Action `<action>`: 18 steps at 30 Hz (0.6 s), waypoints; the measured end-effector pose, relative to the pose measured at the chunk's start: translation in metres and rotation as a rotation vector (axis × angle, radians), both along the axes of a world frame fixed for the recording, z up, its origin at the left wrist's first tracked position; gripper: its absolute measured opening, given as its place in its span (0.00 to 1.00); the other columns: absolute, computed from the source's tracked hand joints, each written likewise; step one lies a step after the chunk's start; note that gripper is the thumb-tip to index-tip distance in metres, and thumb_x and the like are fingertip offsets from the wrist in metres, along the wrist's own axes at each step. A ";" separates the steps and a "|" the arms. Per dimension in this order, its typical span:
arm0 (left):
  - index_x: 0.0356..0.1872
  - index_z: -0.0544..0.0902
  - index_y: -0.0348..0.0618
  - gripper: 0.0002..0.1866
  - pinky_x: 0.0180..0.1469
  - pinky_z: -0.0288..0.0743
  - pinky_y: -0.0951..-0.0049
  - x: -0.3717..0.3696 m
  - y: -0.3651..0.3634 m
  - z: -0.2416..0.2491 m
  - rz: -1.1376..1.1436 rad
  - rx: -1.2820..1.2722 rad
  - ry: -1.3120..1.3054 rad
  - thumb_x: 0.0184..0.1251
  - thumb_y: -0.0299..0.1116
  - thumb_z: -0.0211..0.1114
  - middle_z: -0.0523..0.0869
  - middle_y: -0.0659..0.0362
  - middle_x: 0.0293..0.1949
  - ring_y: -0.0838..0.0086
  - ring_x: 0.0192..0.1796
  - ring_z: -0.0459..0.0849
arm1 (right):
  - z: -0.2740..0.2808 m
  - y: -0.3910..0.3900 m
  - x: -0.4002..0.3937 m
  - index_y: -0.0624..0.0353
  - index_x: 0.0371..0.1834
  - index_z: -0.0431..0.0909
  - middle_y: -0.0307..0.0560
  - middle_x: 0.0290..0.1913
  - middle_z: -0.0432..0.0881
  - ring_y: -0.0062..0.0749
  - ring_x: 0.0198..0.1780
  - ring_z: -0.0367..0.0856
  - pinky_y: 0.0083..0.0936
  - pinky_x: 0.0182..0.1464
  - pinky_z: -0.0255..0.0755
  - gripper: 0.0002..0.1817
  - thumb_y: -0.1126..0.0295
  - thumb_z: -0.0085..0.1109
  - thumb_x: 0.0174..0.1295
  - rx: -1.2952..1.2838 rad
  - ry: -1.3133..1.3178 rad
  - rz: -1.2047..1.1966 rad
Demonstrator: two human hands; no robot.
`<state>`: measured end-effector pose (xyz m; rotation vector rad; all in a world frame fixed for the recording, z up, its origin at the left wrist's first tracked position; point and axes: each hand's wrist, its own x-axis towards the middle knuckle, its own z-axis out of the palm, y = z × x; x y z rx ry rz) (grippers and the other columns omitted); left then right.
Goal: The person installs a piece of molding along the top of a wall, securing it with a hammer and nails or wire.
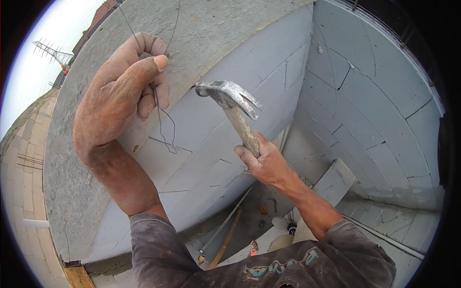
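Note:
My left hand [127,86] is raised over the top edge of a grey block wall [201,29], its fingers closed on thin dark wire [157,103]. Two strands run up from the fingers, and a bent loop hangs below them against the wall's face. In my right hand [269,161] is a claw hammer [230,98], gripped by its worn wooden handle. The metal head is uppermost, with the split claw pointing right and the striking face close to the wall's top edge. The hammer and the wire are apart.
Another block wall [374,96] curves along the right. Down on the floor lie a long wooden stick [225,240], a metal rod [225,220] and an orange-red item [253,248]. A block ledge [336,180] stands at lower right; a pylon [50,50] rises far left.

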<state>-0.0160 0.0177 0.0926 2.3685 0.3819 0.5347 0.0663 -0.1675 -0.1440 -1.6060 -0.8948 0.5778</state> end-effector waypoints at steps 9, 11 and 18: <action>0.46 0.79 0.37 0.20 0.24 0.77 0.83 0.003 0.007 -0.003 -0.083 -0.002 0.087 0.75 0.48 0.65 0.87 0.55 0.26 0.81 0.22 0.83 | -0.003 -0.007 -0.002 0.60 0.41 0.77 0.35 0.23 0.79 0.13 0.25 0.77 0.17 0.24 0.70 0.12 0.65 0.68 0.70 0.678 0.408 -0.096; 0.45 0.80 0.37 0.21 0.29 0.82 0.80 0.004 0.010 -0.005 -0.108 0.003 0.093 0.74 0.48 0.67 0.88 0.53 0.29 0.78 0.26 0.87 | 0.018 0.002 0.011 0.60 0.42 0.78 0.35 0.25 0.80 0.13 0.24 0.76 0.16 0.23 0.70 0.13 0.62 0.69 0.69 0.579 0.348 -0.072; 0.47 0.80 0.33 0.19 0.41 0.86 0.72 0.008 0.009 -0.005 -0.161 0.033 0.215 0.69 0.40 0.72 0.88 0.51 0.33 0.72 0.35 0.90 | 0.078 0.052 0.040 0.59 0.54 0.82 0.37 0.29 0.82 0.18 0.25 0.78 0.16 0.27 0.75 0.23 0.54 0.72 0.65 0.568 0.135 -0.088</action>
